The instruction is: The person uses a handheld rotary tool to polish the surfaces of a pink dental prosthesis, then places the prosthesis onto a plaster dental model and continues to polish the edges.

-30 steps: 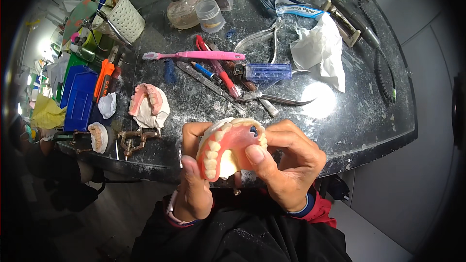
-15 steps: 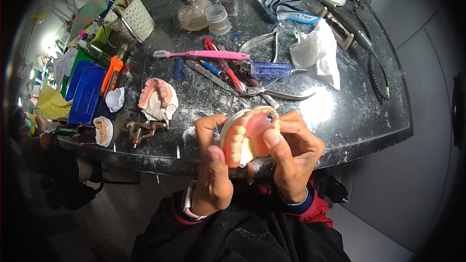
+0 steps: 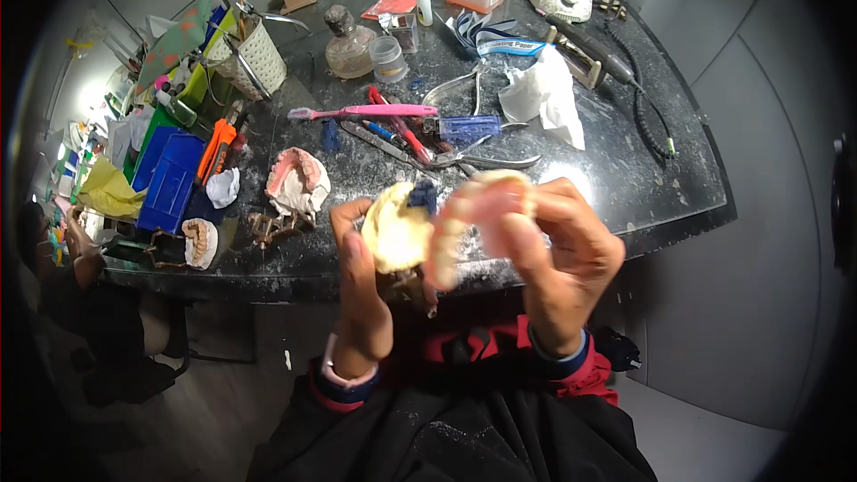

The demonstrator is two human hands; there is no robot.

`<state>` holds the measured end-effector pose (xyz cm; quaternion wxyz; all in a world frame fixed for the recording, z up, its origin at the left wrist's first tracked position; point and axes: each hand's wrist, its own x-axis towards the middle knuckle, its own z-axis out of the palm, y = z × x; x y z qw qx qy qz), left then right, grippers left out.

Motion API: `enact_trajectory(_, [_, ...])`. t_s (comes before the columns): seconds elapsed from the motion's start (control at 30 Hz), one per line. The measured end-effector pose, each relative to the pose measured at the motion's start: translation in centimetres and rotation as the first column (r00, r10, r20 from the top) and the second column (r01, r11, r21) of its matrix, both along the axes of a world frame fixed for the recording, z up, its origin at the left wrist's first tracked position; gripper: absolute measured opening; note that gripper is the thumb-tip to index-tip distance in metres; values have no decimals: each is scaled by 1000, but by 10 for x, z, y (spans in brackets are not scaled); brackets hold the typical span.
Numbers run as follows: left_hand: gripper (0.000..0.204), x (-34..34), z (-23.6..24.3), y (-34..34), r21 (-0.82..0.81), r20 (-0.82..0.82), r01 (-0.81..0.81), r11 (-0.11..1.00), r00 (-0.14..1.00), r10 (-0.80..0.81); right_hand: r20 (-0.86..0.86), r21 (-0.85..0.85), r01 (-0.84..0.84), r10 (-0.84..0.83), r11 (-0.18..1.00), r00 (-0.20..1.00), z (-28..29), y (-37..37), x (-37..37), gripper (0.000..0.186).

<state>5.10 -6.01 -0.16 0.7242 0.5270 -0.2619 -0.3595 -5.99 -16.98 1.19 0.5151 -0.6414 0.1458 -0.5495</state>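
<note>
My left hand [image 3: 361,290] is closed around a pale yellow plaster dental cast [image 3: 394,230], which has a dark blue patch [image 3: 422,197] on its far right edge. Below the cast, part of a brownish metal piece [image 3: 406,286] shows. In my right hand [image 3: 576,263] is a pink denture [image 3: 451,225] with cream teeth, pinched between thumb and fingers and smeared by motion. The denture is held to the right of the cast, off its surface; its near left end comes close to the cast's edge. On the bench to the left, another cast with pink gum and teeth [image 3: 295,181] stands.
Beyond my hands lie a pink toothbrush [image 3: 384,111], a blue lighter [image 3: 469,128], pliers [image 3: 500,162] and crumpled white tissue [image 3: 546,96]. A glass burner bottle [image 3: 349,46] stands farther back. Left are blue trays [image 3: 176,178] and a small cast [image 3: 199,243]. Another person's arm [image 3: 82,245] shows far left.
The denture has come off the cast. My right hand has drawn it to the right, while my left hand keeps the cast and has shifted left. The whole view has shifted slightly.
</note>
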Motion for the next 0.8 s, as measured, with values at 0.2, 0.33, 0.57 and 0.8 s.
enact_trajectory(0.2, [31,35,-21,-15,61,586,-74,995,810,24,-43,-269,161,-178,950,983,5,14,6,25])
enact_trajectory(0.33, [22,45,-12,-22,139,883,-349,927,467,43,-27,-393,234,-265,889,964,5,19,5,30])
enact_trajectory(0.57, [22,23,34,-8,-17,905,-438,899,376,200,-17,-469,268,-312,842,950,9,14,-1,35])
enact_trajectory(0.8, [48,22,34,-4,-252,710,-32,967,673,207,-31,-483,179,-222,857,975,7,4,3,39])
